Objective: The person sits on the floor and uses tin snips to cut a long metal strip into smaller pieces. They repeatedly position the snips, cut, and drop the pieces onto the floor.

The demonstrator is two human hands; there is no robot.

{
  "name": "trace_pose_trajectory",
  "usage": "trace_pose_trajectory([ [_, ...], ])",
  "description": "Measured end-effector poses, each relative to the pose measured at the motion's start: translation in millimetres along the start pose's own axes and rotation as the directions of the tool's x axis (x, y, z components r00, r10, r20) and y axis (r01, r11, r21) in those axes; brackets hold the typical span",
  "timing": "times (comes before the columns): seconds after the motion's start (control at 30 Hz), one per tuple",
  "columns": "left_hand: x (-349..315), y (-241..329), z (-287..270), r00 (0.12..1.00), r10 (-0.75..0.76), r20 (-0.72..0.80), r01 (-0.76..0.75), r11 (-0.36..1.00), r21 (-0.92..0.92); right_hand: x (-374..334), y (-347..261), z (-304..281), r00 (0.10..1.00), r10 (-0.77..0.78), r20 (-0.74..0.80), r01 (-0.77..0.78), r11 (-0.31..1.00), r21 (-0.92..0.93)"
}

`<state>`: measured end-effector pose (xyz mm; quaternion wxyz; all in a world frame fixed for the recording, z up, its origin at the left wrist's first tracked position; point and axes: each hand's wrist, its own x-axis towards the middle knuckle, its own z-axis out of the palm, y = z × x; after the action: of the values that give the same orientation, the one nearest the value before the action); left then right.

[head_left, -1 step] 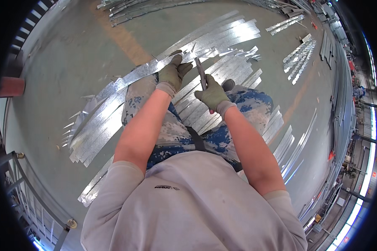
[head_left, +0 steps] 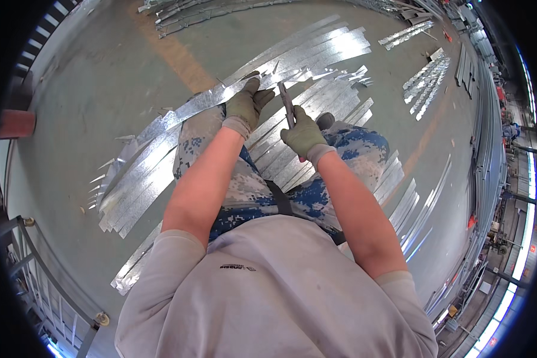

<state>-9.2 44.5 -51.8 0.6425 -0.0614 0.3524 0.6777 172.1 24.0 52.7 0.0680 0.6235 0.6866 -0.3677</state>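
Note:
My gloved left hand (head_left: 244, 104) is closed around a long, shiny sheet-metal strip (head_left: 200, 102). The strip slants across my left knee, and pointed, bent tabs stick out along its edge. In my gloved right hand (head_left: 305, 132) is a dark metal hand tool (head_left: 287, 107) with a bit of red at its lower end. Its head points up and away, just right of my left hand and apart from the strip. The tool's grip is mostly hidden in my palm. Between my knees lie overlapping flat metal strips (head_left: 280, 161).
More flat strips (head_left: 340, 45) fan out beyond my hands, and others (head_left: 140, 185) lie to the left. Small strip bundles (head_left: 426, 83) rest at the far right. A railing (head_left: 53, 292) stands at lower left, near a red cylinder (head_left: 18, 123). Long metal profiles (head_left: 486, 149) line the right side.
My right hand's thumb side has shifted slightly to the right on the tool, and less red shows below it. The left hand and the strip look the same.

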Motion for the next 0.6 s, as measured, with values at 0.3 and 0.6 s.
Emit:
trace_pose_trajectory([
  [0.3, 8.5, -1.5, 1.8, 0.998, 0.016, -0.057, -0.015, 1.000, 0.017, 10.1, -16.7, 24.7, 0.985, 0.051, -0.165, -0.085, 0.974, -0.209],
  [0.6, -1.1, 0.5, 5.8, 0.999, 0.012, -0.039, -0.012, 1.000, 0.020, 8.0, -3.4, 6.4, 0.997, 0.037, -0.064, -0.041, 0.998, -0.057],
])
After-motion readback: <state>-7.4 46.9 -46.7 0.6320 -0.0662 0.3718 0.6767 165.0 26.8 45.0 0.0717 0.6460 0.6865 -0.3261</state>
